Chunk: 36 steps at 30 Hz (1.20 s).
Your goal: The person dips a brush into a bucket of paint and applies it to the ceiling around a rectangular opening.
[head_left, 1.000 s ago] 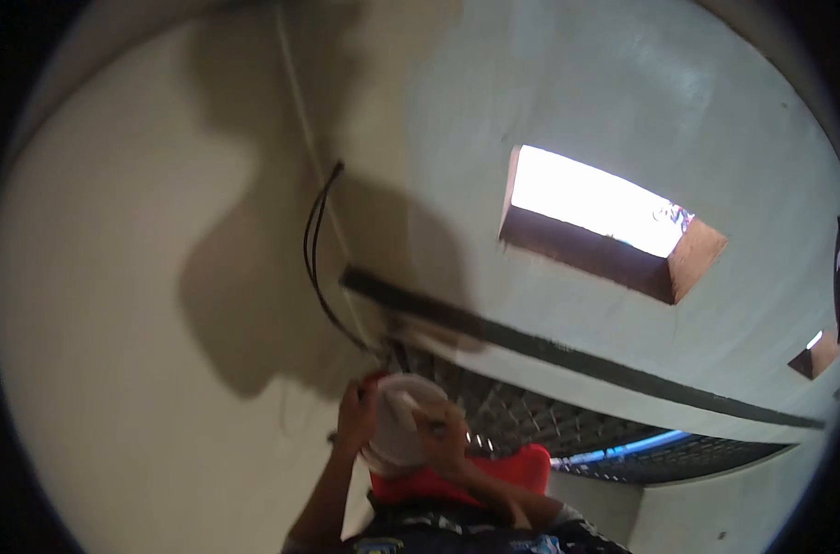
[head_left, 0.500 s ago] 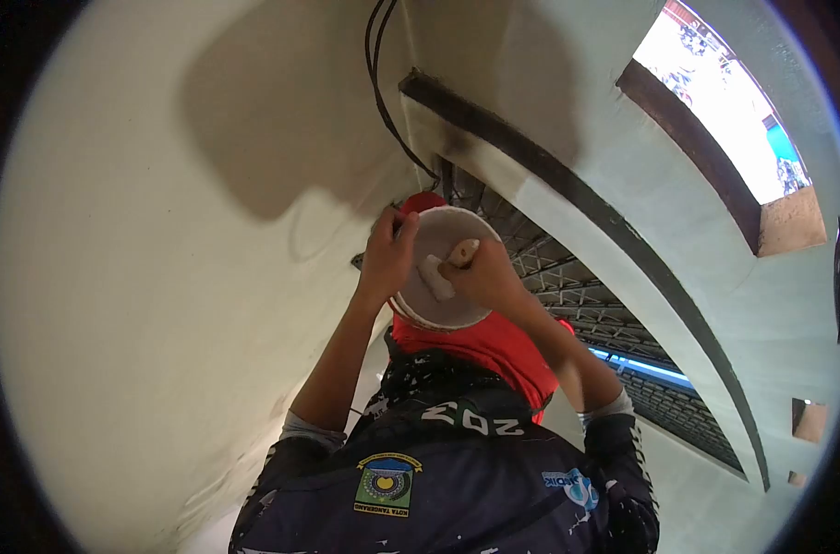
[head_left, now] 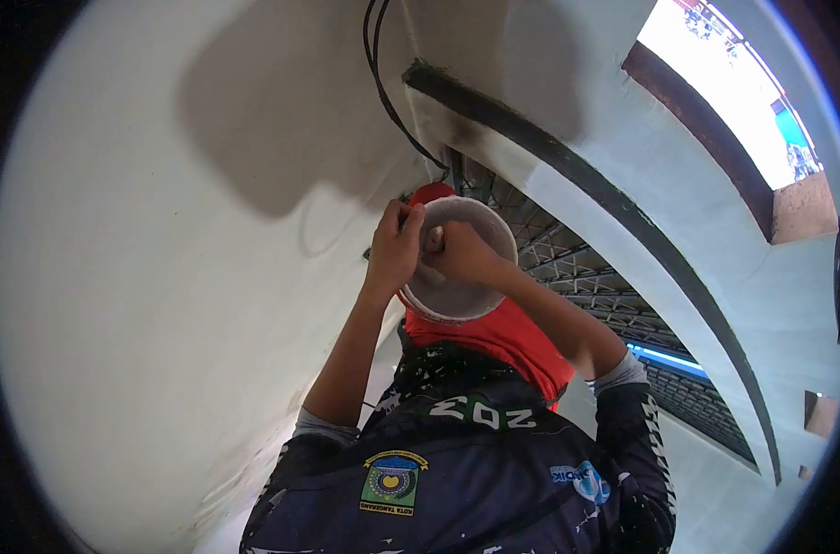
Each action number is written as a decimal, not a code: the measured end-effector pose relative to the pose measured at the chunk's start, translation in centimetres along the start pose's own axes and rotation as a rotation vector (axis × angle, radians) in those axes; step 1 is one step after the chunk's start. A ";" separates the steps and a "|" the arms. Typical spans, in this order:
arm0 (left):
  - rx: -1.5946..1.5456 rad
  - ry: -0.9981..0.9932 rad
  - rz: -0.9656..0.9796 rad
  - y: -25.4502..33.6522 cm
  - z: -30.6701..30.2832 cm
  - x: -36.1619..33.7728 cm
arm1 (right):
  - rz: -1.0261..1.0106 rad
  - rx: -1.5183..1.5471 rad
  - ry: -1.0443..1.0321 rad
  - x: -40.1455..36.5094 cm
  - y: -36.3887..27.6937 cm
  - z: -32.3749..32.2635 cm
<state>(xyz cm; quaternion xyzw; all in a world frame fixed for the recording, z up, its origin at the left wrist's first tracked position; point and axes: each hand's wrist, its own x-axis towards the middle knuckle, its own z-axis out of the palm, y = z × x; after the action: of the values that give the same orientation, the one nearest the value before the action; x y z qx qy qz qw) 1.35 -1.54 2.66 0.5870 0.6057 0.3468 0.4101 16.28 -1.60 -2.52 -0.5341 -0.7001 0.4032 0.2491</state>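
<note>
A white bucket [head_left: 483, 214] with whitish paint inside is in front of my body. My left hand [head_left: 397, 246] has its fingers wrapped over the bucket's left rim. Inside the bucket's mouth, my right hand [head_left: 466, 253] is closed round a paintbrush [head_left: 435, 238]. Only the end of its handle shows clearly; the whitish bristle end lies low in the bucket, partly behind the hand. Red cloth [head_left: 489, 340] shows just below the bucket, and a red object [head_left: 432, 192] shows behind its far rim.
A pale wall [head_left: 115, 305] rises close on the left. Two black cables [head_left: 380, 83] hang near the corner. A dark-edged ledge [head_left: 586, 166] curves along the right, with metal lattice [head_left: 577, 277] beneath it and a bright wall opening [head_left: 715, 83] at the upper right.
My right hand has moved left with the paintbrush, toward the bucket's left side, and its handle has turned more end-on. The left hand stays on the rim; the view has shifted slightly.
</note>
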 end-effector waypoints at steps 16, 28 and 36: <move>0.029 -0.008 -0.005 -0.4 -0.2 0.3 | -0.019 -0.132 -0.005 0.3 -1.3 0.5; 0.017 -0.020 -0.056 -0.3 0.1 0.7 | 0.078 -0.195 -0.025 0.1 -2.2 -1.4; 0.030 -0.007 0.023 -0.8 0.2 0.7 | 0.095 -0.248 -0.118 0.3 -2.1 -1.5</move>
<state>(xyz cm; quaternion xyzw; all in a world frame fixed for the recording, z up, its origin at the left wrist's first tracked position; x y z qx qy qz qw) 1.21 -0.91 1.83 0.6013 0.6027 0.3404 0.3991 16.27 -1.09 0.03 -0.5687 -0.7319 0.3556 0.1203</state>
